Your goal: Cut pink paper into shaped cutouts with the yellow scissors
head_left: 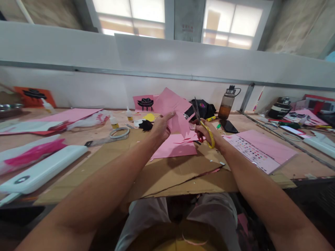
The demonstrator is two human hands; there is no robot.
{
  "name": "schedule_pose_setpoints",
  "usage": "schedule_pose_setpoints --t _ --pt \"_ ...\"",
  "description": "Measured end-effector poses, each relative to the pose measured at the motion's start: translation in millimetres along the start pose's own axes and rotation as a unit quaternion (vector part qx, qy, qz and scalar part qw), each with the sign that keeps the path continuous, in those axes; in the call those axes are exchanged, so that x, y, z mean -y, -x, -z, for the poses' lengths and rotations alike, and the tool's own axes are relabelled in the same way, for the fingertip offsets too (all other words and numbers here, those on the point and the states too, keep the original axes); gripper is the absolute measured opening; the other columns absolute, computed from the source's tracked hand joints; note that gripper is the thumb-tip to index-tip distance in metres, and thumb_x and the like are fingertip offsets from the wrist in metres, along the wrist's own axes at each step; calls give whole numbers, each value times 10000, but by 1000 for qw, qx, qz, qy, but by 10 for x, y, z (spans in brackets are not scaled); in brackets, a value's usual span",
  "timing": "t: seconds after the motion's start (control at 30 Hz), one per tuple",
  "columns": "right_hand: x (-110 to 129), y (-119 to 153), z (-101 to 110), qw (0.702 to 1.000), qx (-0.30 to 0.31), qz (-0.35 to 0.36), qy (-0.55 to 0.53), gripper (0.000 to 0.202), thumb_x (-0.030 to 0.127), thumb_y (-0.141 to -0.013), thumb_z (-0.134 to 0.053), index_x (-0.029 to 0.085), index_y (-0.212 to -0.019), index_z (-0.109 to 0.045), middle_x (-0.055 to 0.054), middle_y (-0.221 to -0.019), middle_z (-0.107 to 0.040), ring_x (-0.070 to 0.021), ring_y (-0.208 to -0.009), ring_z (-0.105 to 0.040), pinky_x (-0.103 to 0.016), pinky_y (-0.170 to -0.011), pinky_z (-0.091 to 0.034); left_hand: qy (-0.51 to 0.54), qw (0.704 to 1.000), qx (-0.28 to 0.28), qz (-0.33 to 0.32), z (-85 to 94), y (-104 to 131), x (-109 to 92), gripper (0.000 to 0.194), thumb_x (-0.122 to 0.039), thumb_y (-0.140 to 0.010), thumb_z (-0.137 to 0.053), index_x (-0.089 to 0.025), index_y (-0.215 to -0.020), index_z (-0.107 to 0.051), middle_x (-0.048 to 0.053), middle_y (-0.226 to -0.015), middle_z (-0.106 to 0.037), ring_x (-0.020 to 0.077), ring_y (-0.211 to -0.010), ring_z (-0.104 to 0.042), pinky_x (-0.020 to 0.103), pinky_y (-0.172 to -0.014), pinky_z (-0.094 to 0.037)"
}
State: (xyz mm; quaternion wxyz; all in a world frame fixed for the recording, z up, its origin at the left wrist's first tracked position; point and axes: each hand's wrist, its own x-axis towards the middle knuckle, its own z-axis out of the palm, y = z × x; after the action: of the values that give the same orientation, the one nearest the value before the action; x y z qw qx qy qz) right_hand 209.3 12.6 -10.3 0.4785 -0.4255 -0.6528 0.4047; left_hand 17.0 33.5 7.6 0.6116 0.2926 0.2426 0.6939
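My left hand (161, 126) pinches a sheet of pink paper (170, 103), which is held up over the table with cut edges on its right side. In my right hand (202, 131) is a pair of scissors (210, 136) with yellow handles, its blades pointing up beside the paper's right edge. More pink paper (172, 148) lies below on a flat piece of brown cardboard (183, 177), with cut scraps near my right hand. Just left of my left hand lies a black paper piece (145, 125).
Left are a white device (47, 169), a tape ring (119, 132) and small glue bottles (114, 122). A drink bottle (226, 104) and a phone (228, 126) stand and lie back right. A printed pink sheet (261, 148) is right; a white partition (157, 83) closes the back.
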Motion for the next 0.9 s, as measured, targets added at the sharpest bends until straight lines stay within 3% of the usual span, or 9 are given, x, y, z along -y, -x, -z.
schedule_pose_setpoints --t 0.1,0.23,0.43,0.57,0.63,0.73,0.9 --pt "-87 -14 -6 999 12 24 37 176 304 -799 -562 200 -939 -581 41 -607 -538 -97 -431 -478 -217 -397 -362 15 1000 0 -5 -15 19 10 172 -49 -736 -741 -147 -847 -653 41 -777 -729 155 -718 -700 303 -792 -594" --pt "-138 3 -60 995 22 60 71 156 356 -845 -545 201 -841 -521 55 -585 -518 -83 -409 -463 -215 -416 -359 18 1000 -3 1 -55 68 45 135 -63 -772 -726 -141 -833 -635 38 -778 -726 130 -667 -691 271 -756 -592" --pt "-37 98 -148 994 12 73 84 235 408 -892 -490 221 -751 -468 33 -534 -530 -114 -442 -482 -242 -457 -392 25 1000 13 8 -100 169 144 152 -64 -789 -708 -166 -826 -602 27 -759 -724 151 -712 -715 337 -830 -595" --pt "30 131 -166 988 -23 111 104 249 400 -852 -521 228 -685 -453 22 -539 -533 -122 -504 -487 -243 -503 -419 44 999 26 15 -124 201 157 124 -67 -822 -674 -158 -781 -600 54 -772 -735 163 -744 -729 343 -858 -592" --pt "10 117 -169 991 -17 107 77 258 416 -832 -543 226 -684 -450 21 -559 -539 -124 -513 -494 -243 -505 -428 53 998 18 28 -134 187 131 97 -76 -851 -644 -144 -791 -610 58 -747 -731 152 -706 -724 326 -844 -596" --pt "-76 74 -164 996 51 73 -9 257 411 -874 -465 211 -714 -494 4 -589 -570 -134 -511 -540 -252 -505 -455 71 997 -24 36 -150 156 71 67 -67 -882 -603 -118 -851 -633 53 -728 -728 132 -646 -710 291 -792 -606" --pt "-214 12 -135 996 32 56 -65 194 367 -896 -492 198 -809 -536 15 -625 -575 -129 -517 -551 -256 -522 -492 83 995 -30 50 -196 196 34 78 -57 -894 -591 -111 -912 -645 65 -792 -748 124 -666 -717 244 -733 -607"
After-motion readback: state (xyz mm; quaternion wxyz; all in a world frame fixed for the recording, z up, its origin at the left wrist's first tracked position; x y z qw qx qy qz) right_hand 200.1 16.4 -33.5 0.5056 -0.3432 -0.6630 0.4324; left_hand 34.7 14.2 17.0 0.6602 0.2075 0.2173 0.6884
